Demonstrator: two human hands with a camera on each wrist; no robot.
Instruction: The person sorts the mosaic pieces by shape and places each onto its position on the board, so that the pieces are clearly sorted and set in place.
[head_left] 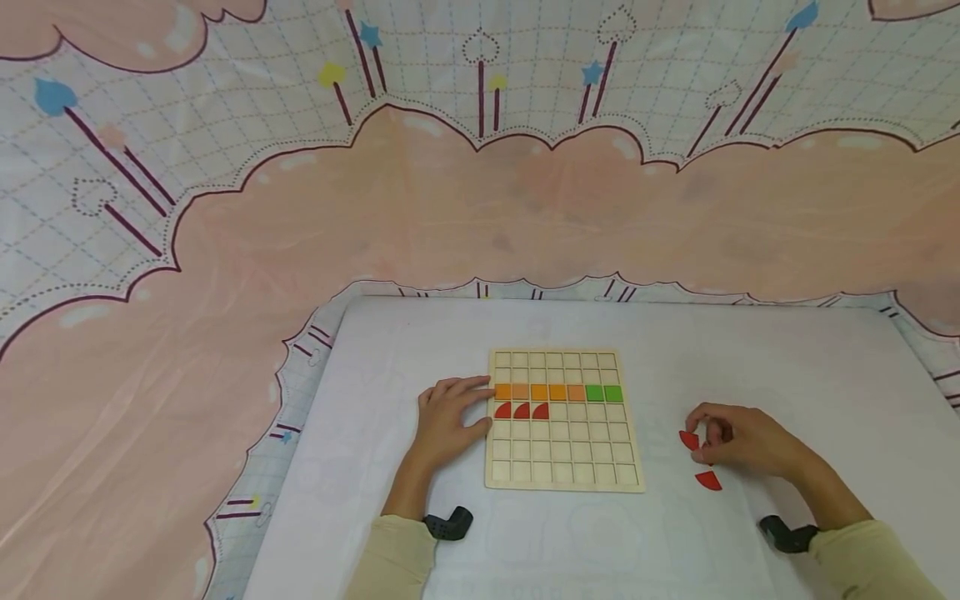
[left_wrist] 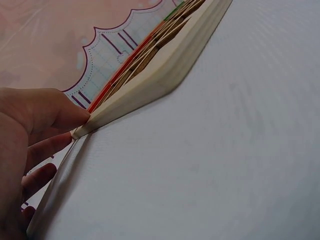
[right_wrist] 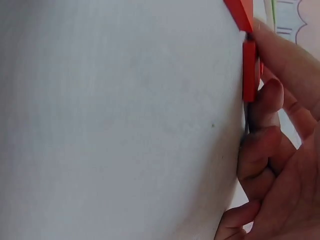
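Note:
A pale wooden grid board [head_left: 564, 473] lies on the white table. One row holds orange and green square tiles [head_left: 557, 392]; below it, three red quarter-circle tiles [head_left: 522, 411] fill the leftmost cells. My left hand [head_left: 447, 423] rests at the board's left edge, fingers extended and tips touching it. In the left wrist view, the thumb and fingers meet the board's side [left_wrist: 165, 82]. To the right of the board, my right hand [head_left: 750, 442] pinches a red quarter-circle tile [head_left: 688, 440] between thumb and index finger. Another red tile [head_left: 707, 481] lies just below that hand.
Black wrist devices [head_left: 450, 523] sit at both wrists, close over the table [head_left: 555, 550]. A cloth printed with pink cloud shapes [head_left: 487, 208] hangs behind the table and down its left side.

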